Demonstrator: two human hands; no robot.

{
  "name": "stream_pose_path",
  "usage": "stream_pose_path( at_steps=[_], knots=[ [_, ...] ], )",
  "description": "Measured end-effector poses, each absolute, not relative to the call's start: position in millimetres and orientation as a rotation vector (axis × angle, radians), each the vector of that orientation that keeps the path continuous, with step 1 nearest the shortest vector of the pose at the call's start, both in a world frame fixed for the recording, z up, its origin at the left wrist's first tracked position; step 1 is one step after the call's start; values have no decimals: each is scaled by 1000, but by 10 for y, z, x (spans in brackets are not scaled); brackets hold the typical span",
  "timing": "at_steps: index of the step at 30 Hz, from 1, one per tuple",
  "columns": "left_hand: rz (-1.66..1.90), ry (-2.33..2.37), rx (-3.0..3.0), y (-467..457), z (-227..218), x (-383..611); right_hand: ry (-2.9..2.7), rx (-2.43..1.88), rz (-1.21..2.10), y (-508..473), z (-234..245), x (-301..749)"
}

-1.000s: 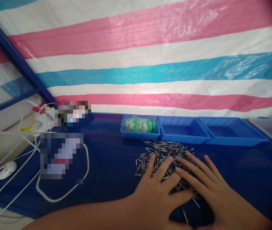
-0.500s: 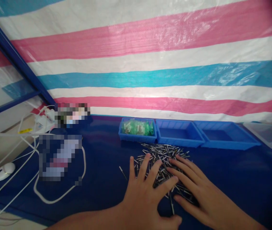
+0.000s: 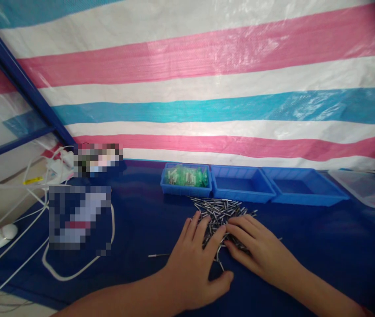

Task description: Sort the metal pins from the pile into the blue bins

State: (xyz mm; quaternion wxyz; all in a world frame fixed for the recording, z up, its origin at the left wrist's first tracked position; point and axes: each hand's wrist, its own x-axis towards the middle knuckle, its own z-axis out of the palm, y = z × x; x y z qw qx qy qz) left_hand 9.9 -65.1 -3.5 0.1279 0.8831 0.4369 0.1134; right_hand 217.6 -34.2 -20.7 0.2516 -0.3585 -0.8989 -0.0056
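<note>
Rods, slim and metallic, lie in a loose heap [image 3: 218, 212] on the blue tabletop [image 3: 134, 215], the nearer part hidden by two hands. Left hand [image 3: 196, 257] rests at the heap's left edge, fingers fanned and thumb held wide. Right hand [image 3: 256, 246] curls over the right edge, its fingers close together; whether they pinch any rods I cannot tell. One stray rod [image 3: 153, 255] lies apart, left of the left hand.

Just beyond the heap, three blue bins stand side by side, blocking the way back: the left bin [image 3: 185, 191] holds green packets [image 3: 187, 176], then come a middle bin [image 3: 243, 195] and a right bin [image 3: 306, 200]. A clear plastic container [image 3: 369, 189] sits past them. Far left, white cables [image 3: 70, 278] loop around a blurred-out patch. Striped sheeting [image 3: 207, 68] hangs behind everything.
</note>
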Motion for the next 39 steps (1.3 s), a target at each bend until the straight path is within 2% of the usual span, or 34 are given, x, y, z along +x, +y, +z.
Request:
stream_pose_path(
  at_steps=[7, 13, 17, 22, 26, 31, 35, 39],
  knots=[
    [400, 1389, 2861, -770, 178, -82, -2366, -968, -147, -268, -205, 2201],
    [347, 1801, 2900, -1013, 131, -586, -2401, -913, -365, -232, -130, 2140],
    [382, 1700, 2914, -1054, 1, -709, -2461, -849, -536, -184, -85, 2067],
    [485, 1570, 2877, -1072, -84, -686, -2448, -868, -588, -161, -86, 2058],
    [503, 1504, 2840, -1080, -134, -695, -2416, -921, -539, -187, -114, 2087],
    [265, 1509, 2727, -903, -24, -617, -2402, -1024, -426, -170, -150, 2091],
    [13, 1502, 2760, -728, 96, -496, -2288, -1191, -154, -121, -113, 2137],
    [-39, 1512, 2872, -724, 75, -487, -2089, -1295, 139, -106, -40, 2223]
  ],
)
